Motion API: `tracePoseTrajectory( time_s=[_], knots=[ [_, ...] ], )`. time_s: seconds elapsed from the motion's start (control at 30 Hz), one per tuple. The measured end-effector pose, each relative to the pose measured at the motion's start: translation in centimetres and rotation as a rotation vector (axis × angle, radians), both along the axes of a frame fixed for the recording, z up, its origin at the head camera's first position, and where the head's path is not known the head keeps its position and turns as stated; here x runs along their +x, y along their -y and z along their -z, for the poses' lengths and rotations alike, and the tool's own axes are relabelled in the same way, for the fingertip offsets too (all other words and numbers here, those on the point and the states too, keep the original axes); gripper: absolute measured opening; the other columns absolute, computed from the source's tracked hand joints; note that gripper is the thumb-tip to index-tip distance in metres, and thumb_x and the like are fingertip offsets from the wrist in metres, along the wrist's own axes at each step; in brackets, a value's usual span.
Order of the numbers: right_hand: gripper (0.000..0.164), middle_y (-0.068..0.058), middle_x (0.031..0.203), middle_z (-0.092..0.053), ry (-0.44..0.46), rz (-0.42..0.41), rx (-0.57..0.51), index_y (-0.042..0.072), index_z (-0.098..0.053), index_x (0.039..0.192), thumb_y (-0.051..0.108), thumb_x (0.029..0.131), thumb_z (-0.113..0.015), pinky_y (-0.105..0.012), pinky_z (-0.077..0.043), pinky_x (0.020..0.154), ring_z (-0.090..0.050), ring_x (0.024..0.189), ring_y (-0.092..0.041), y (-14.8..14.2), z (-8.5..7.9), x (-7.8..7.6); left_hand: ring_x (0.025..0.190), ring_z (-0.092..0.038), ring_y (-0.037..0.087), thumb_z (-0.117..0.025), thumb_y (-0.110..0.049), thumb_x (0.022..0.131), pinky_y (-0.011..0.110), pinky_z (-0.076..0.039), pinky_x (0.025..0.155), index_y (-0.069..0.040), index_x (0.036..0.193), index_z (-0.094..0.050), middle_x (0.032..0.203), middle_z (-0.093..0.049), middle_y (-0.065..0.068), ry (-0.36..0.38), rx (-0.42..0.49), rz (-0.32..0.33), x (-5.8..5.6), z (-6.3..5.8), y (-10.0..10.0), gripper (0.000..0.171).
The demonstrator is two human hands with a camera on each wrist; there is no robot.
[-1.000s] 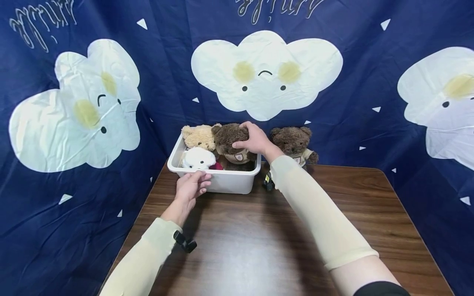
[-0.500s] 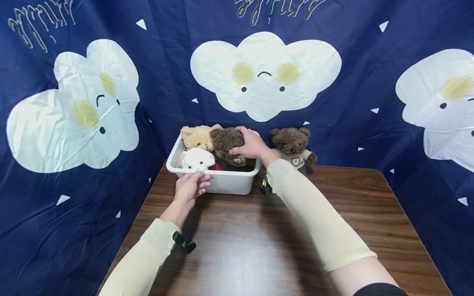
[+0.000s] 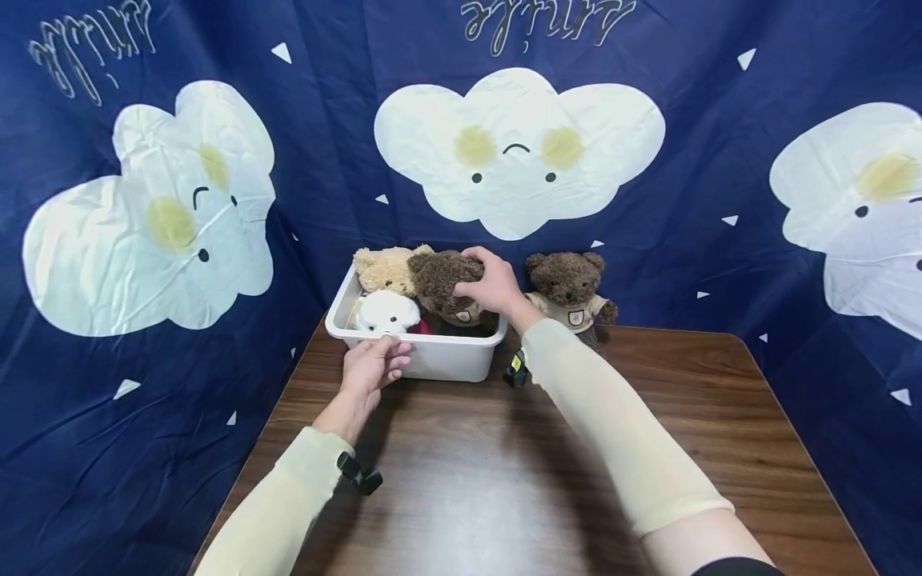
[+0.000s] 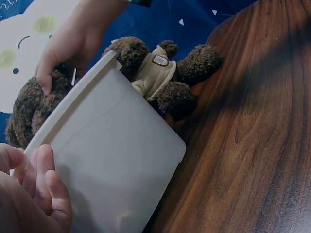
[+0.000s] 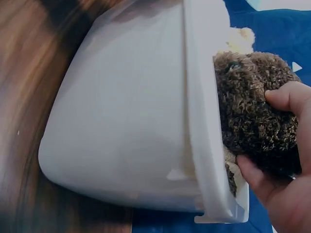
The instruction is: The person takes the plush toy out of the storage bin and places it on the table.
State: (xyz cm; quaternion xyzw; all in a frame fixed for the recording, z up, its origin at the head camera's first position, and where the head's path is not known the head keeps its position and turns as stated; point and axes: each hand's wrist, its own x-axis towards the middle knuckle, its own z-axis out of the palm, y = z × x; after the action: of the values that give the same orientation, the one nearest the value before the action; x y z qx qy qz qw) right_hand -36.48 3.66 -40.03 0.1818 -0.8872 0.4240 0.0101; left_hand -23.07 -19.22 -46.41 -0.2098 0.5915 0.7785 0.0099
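Note:
A white plastic bin (image 3: 446,360) stands at the back left of the table. My left hand (image 3: 369,370) pinches its front rim, thumb on top and fingers under the lip, as the left wrist view also shows. My right hand (image 3: 495,286) grips the head of a dark brown teddy bear (image 3: 441,282) that sits inside the bin at its right side. In the right wrist view the thumb and fingers spread round the brown fur (image 5: 257,102). Beside that bear in the bin are a cream teddy bear (image 3: 385,270) and a white plush toy (image 3: 387,312). The brown bear's lower body is hidden by the bin wall.
A second dark brown teddy bear (image 3: 567,280) in a beige shirt sits just right of the bin, against the blue curtain (image 3: 331,160). The wooden table (image 3: 691,432) stretches forward and to the right, its edges meeting the curtain.
The brown bear in the bin has sunk lower and shifted slightly left under my right hand. My left hand has stayed on the rim.

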Motion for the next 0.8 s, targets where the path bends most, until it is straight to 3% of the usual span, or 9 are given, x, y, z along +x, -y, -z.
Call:
tracePoseTrajectory(
  time_s=[0.23, 0.47, 0.63, 0.8],
  knots=[
    [0.057, 0.000, 0.143, -0.059, -0.054, -0.034, -0.090, 0.025, -0.058, 0.138, 0.024, 0.086, -0.080, -0.048, -0.050, 0.103, -0.054, 0.131, -0.023, -0.9, -0.5, 0.5, 0.062, -0.070, 0.004, -0.063, -0.019, 0.097, 0.015, -0.049, 0.049, -0.010, 0.110, -0.055, 0.078, -0.078, -0.006, 0.006, -0.005, 0.002, 0.1, 0.0, -0.1, 0.017],
    [0.054, 0.000, 0.144, -0.058, -0.072, -0.065, -0.143, 0.025, -0.060, 0.138, 0.021, 0.088, -0.079, -0.048, -0.048, 0.107, -0.052, 0.134, -0.022, -2.0, -1.7, 1.1, 0.060, -0.070, 0.004, -0.063, -0.018, 0.097, 0.015, -0.049, 0.049, -0.010, 0.109, -0.054, 0.079, -0.079, -0.005, 0.005, -0.006, 0.002, 0.0, -0.2, -0.1, 0.017],
    [0.054, -0.001, 0.147, -0.056, -0.084, -0.096, -0.207, 0.024, -0.061, 0.138, 0.018, 0.087, -0.079, -0.048, -0.043, 0.113, -0.049, 0.139, -0.020, -2.8, -3.2, 1.4, 0.060, -0.070, 0.004, -0.063, -0.018, 0.097, 0.015, -0.050, 0.050, -0.010, 0.110, -0.055, 0.079, -0.079, -0.005, 0.007, -0.007, 0.001, 0.0, -0.1, 0.0, 0.017],
    [0.057, -0.001, 0.142, -0.060, -0.090, -0.069, -0.310, 0.022, -0.064, 0.135, 0.015, 0.081, -0.083, -0.045, -0.043, 0.113, -0.053, 0.132, -0.019, -4.0, -6.0, 1.8, 0.061, -0.070, 0.004, -0.063, -0.018, 0.098, 0.015, -0.049, 0.050, -0.010, 0.111, -0.055, 0.079, -0.078, -0.005, 0.006, -0.007, -0.002, -0.1, 0.1, 0.0, 0.018]
  ],
)
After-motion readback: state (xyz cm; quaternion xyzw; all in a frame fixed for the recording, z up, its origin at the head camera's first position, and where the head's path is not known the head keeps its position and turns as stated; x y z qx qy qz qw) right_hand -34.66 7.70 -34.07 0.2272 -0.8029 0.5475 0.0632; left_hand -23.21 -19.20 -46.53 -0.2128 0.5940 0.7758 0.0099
